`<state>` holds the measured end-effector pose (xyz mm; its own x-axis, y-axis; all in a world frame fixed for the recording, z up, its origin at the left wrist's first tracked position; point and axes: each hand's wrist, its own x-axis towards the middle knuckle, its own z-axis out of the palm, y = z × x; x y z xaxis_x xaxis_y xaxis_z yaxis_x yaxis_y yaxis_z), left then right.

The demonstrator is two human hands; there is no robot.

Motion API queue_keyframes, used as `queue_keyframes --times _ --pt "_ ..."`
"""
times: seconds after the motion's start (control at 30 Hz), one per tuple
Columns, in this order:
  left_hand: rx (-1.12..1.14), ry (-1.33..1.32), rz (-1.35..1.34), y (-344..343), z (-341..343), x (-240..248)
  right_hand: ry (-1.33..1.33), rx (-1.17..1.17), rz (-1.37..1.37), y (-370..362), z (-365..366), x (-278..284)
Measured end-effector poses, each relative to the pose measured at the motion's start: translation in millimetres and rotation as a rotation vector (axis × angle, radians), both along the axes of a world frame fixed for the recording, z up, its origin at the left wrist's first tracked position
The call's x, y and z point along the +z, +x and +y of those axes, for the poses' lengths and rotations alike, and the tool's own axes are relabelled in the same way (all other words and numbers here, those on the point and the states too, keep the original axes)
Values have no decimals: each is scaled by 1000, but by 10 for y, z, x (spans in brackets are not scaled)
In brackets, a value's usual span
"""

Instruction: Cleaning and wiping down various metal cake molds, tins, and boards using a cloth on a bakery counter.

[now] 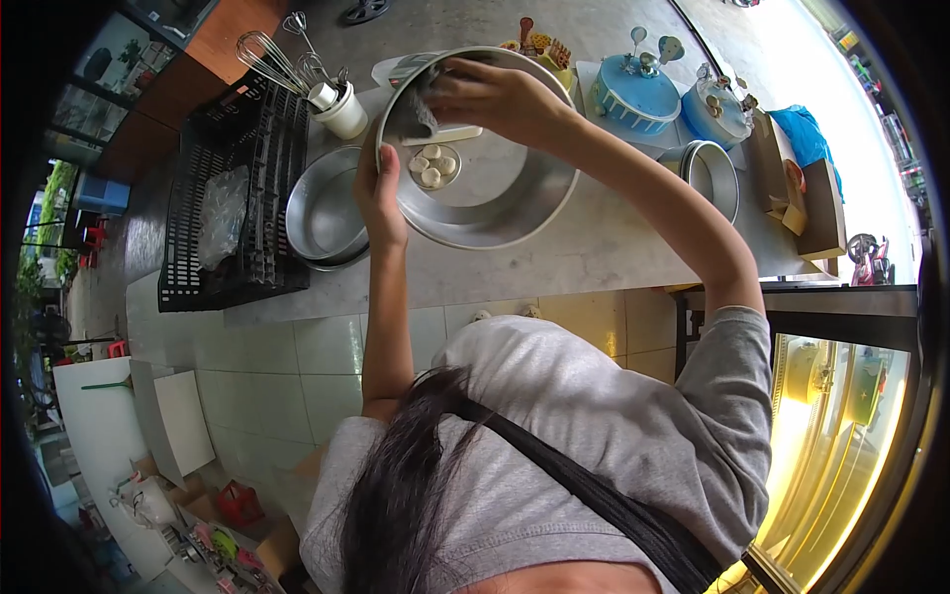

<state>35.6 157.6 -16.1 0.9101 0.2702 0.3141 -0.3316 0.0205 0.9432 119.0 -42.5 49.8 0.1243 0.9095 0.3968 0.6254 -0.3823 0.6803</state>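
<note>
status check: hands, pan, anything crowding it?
Left hand grips round metal pan by its rim, tilted up. Right hand presses a grey pad inside the pan. Second metal pan and black crate close at left.

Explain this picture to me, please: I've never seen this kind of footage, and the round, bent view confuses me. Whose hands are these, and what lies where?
There is no machine here, just a person working with bare hands. The one picture comes from a wide fisheye camera worn at the head and looking down, which is why straight edges curve.

The left hand grips the rim of a tilted round metal pan. The right hand reaches into it, its fingers closed on a small grey and white tool; I cannot tell what kind.

On the counter lie a second metal pan, a black crate, a white cup of whisks, two blue cakes and a metal ring.
</note>
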Motion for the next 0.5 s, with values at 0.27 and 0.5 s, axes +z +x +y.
queue_keyframes --times 0.27,0.5 --pt "92 -55 -137 -118 25 297 115 -536 654 -652 -111 -141" --pt "99 -26 -273 -43 -324 208 780 272 1638 -1021 216 -326"
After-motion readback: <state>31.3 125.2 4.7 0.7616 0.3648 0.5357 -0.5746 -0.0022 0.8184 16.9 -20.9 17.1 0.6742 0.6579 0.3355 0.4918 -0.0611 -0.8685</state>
